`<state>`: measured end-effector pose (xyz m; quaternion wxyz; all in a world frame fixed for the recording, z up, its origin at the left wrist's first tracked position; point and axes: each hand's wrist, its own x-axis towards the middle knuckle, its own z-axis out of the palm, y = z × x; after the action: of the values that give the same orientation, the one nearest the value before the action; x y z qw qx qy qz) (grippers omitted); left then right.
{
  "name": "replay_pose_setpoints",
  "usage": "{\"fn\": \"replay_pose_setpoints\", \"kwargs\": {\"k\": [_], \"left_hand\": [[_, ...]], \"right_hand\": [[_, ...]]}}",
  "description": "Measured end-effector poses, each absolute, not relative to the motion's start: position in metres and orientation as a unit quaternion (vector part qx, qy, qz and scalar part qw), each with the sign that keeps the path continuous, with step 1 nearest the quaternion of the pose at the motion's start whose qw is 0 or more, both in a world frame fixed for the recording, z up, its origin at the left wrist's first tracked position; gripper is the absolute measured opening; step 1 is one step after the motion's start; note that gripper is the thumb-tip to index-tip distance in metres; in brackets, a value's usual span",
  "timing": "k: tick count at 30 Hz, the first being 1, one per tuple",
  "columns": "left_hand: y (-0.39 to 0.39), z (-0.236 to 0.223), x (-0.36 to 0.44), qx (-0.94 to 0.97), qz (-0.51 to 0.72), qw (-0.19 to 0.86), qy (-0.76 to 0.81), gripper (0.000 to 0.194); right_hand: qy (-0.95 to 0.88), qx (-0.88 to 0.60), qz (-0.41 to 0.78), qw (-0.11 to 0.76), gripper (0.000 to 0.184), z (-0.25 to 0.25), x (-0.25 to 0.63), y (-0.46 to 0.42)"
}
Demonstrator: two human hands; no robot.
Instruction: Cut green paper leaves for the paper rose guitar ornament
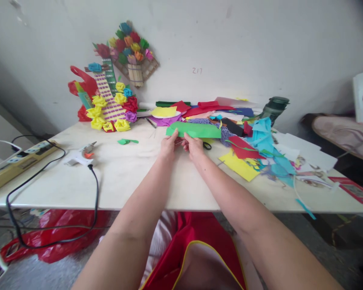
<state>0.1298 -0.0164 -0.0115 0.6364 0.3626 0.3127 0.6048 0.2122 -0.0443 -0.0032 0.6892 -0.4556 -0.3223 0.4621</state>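
Note:
A strip of green paper (201,129) is held up above the table by both of my hands. My left hand (170,141) pinches its left end, thumb on the near face. My right hand (192,145) grips its lower edge near the middle, with the fingers curled beneath. Just right of that hand, black scissor handles (207,146) show, the rest being hidden. Yellow paper (240,165) and red paper (245,148) lie farther right. A small green paper leaf (127,141) rests on the table to the left.
A glue gun (81,156) with a black cord lies left, near a power strip (24,159). Paper flowers (109,106) stand at the back left. Coloured paper, purple yarn (225,135), blue crepe paper (261,135) and a dark bottle (274,110) crowd the back and right.

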Motion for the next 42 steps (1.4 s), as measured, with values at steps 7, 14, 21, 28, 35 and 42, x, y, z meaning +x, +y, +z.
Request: {"fn": "replay_pose_setpoints", "kwargs": {"k": [7, 14, 21, 28, 35, 42], "left_hand": [[-0.018, -0.014, 0.132, 0.374, 0.607, 0.637, 0.293, 0.023], [-0.021, -0.012, 0.135, 0.381, 0.617, 0.619, 0.302, 0.030], [-0.020, -0.008, 0.140, 0.340, 0.626, 0.602, 0.360, 0.026], [-0.015, -0.010, 0.142, 0.280, 0.633, 0.604, 0.395, 0.020], [-0.013, -0.013, 0.138, 0.236, 0.644, 0.639, 0.348, 0.015], [-0.018, -0.008, 0.137, 0.247, 0.641, 0.653, 0.319, 0.012]], "right_hand": [[-0.329, -0.468, 0.470, 0.672, 0.022, -0.005, 0.210, -0.043], [-0.346, -0.467, 0.469, 0.665, 0.027, -0.004, 0.209, -0.045], [-0.334, -0.515, 0.418, 0.669, 0.026, -0.002, 0.206, -0.044], [-0.364, -0.533, 0.374, 0.666, 0.028, -0.007, 0.204, -0.040], [-0.331, -0.507, 0.427, 0.672, 0.021, -0.005, 0.205, -0.045], [-0.353, -0.470, 0.500, 0.636, 0.023, -0.003, 0.207, -0.046]]}}
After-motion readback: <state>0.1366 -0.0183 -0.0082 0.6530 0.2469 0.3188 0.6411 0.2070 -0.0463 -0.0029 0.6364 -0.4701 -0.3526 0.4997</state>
